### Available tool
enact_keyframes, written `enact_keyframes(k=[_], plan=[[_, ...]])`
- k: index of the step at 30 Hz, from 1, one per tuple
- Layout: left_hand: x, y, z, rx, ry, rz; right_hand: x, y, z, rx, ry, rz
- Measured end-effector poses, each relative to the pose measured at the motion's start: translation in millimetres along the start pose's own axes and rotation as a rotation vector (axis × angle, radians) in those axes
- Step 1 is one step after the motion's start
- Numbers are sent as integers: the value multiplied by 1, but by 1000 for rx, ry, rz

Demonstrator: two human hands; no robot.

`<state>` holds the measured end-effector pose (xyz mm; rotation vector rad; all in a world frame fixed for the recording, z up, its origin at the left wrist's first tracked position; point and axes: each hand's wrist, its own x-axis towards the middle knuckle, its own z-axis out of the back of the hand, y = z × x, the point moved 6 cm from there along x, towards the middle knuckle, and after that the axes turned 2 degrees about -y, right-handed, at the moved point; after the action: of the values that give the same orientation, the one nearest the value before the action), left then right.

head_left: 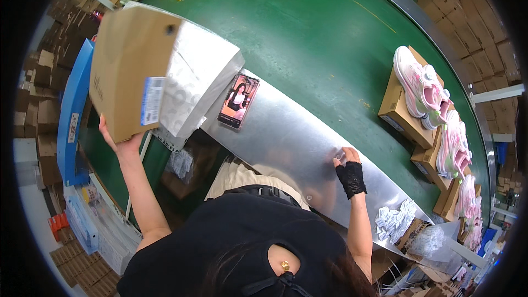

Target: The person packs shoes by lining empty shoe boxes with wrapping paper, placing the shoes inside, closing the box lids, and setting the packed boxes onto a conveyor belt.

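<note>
My left hand (pixel 122 144) holds up a brown cardboard shoe box (pixel 131 66) from underneath; the box is tilted, with white tissue paper (pixel 195 80) spilling out of its open side. My right hand (pixel 347 168), in a black lace fingerless glove, rests on the metal shelf (pixel 291 132) with fingers curled around a small clear object. A phone (pixel 238 100) with a lit screen lies on the shelf between the two hands.
Beyond the shelf runs a green conveyor belt (pixel 308 33). Pink and white sneakers (pixel 421 88) lie on brown boxes (pixel 400 111) along its right side. Crumpled white paper (pixel 393 220) sits at the shelf's right end. Stacked cartons (pixel 473 27) stand behind.
</note>
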<state>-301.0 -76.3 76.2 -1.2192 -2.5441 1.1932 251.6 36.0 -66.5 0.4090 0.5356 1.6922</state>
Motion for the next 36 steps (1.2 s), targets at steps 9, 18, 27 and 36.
enact_keyframes(k=[9,18,27,36], plan=[[-18,54,42,-70,-268,228,4,193,191,1122,-28,319],[-48,151,-53,377,243,404,-69,276,282,1661,754,863],[-57,189,-79,364,252,516,-114,244,284,1481,479,949],[-64,233,-93,486,261,639,-49,135,156,713,827,622]])
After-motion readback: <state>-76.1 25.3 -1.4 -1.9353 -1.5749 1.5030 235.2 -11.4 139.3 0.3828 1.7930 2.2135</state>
